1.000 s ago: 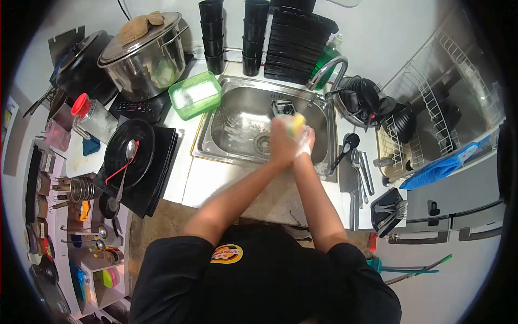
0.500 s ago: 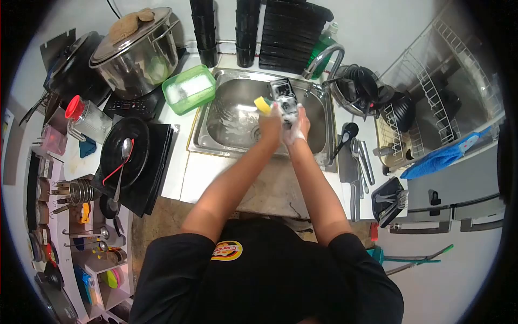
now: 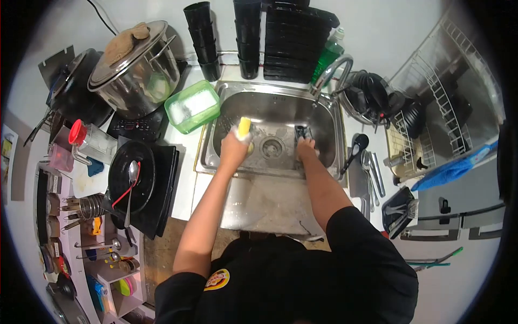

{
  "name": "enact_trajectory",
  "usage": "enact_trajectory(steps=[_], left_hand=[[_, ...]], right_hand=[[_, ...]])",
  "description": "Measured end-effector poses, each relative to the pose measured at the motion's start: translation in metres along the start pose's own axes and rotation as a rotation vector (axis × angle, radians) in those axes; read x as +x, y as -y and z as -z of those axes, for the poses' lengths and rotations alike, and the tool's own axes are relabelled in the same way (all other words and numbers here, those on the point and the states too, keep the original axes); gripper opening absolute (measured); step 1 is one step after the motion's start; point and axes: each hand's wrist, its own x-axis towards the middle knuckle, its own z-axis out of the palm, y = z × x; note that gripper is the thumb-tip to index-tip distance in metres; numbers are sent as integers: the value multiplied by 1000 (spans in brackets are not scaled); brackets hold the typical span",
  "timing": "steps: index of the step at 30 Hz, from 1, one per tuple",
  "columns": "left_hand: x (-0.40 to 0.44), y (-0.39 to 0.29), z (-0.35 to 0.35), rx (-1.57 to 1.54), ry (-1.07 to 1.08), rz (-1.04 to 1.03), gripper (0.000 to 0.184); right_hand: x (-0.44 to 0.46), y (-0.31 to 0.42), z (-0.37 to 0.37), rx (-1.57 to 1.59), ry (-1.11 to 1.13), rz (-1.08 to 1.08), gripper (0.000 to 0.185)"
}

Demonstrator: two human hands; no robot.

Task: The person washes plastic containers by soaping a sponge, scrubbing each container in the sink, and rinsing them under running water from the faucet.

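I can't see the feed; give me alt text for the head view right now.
Over a steel sink, a person's left hand holds a yellow sponge while the right hand is on a black item, partly hidden, in the basin. A green tub of suds sits at left; stacked black cups stand behind.

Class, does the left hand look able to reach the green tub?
Likely yes: only the sink rim appears between the left hand and the green tub, though that hand holds a yellow sponge.
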Motion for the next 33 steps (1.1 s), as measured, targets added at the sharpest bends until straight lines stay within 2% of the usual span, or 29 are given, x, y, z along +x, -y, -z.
enact_trajectory(steps=[3, 4, 6, 8, 9, 10, 11, 12, 13, 14, 15, 16, 17, 18, 19, 20, 21, 22, 23, 24, 25, 26, 28, 29, 30, 31, 32, 33], left_hand=[[2, 15, -2, 0, 16, -11, 41], [3, 18, -2, -38, 36, -21, 40], [9, 28, -5, -44, 66, -16, 38], [19, 36, -14, -259, 63, 7, 38], [21, 23, -9, -300, 116, 85, 40], [22, 16, -8, -301, 128, 75, 40], [23, 9, -9, -384, 140, 116, 42], [24, 2, -8, -467, 150, 158, 43], [23, -10, -6, -508, 170, 190, 45], [25, -7, -10, -510, 172, 183, 45], [29, -1, -15, -465, 153, 116, 45], [31, 2, -17, -418, 129, 52, 45], [30, -4, -13, -450, 176, 115, 44], [28, -10, -7, -452, 158, 116, 44], [28, -14, 1, -437, 125, 40, 43], [31, -18, 10, -418, 87, -37, 42], [42, -19, 23, -353, 23, -96, 41], [48, -29, 39, -415, -35, -129, 41], [62, -31, 53, -629, 36, -104, 44], [78, -24, 63, -161, -294, -263, 43], [99, -12, 72, 49, -409, -394, 46], [116, -3, 78, 132, -449, -402, 45], [146, 25, 82, 241, -195, -167, 48], [161, 51, 77, 234, -186, -174, 48], [179, 79, 69, 309, 7, -112, 50], [192, 92, 66, 387, 204, -52, 52], [198, 93, 66, 493, 296, 33, 57], [206, 98, 67, 545, 348, 17, 56]], right_hand=[[35, -13, -37, -27, 35, -45, 60], [35, -7, -24, -19, 22, -44, 60], [27, 3, -2, -196, 140, 182, 52], [35, 40, 41, -345, 258, 552, 44], [-1, 61, 90, -229, 140, 652, 29], [-27, 67, 108, 60, -515, 946, 22], [-62, 85, 168, -11, -362, 975, 19], [-101, 91, 219, 75, -450, 1092, 16], [-113, 103, 266, -47, -384, 967, 13], [-122, 101, 301, 75, -572, 1027, 9], [-107, 98, 327, 150, -709, 958, 5], [-100, 98, 357, 51, -852, 749, 12], [-72, 93, 377, -50, -1020, 648, 29], [-66, 94, 404, -180, -793, 399, 44], [-45, 88, 408, -205, -927, 297, 51], [-14, 75, 416, -220, -919, 384, 54], [-1, 71, 428, -245, -678, 398, 51], [12, 67, 440, -258, -435, 400, 48], [26, 60, 439, -242, -496, 434, 50], [18, 57, 440, -98, -371, 492, 55], [24, 51, 441, -15, -335, 545, 57], [30, 47, 442, 69, -300, 592, 60], [25, 44, 439, 63, -380, 642, 61], [20, 39, 440, 59, -469, 689, 62], [10, 35, 439, 58, -476, 672, 62], [-3, 33, 435, 61, -575, 704, 65], [-12, 29, 432, 62, -671, 732, 67], [-17, 23, 430, 34, -781, 766, 72]])
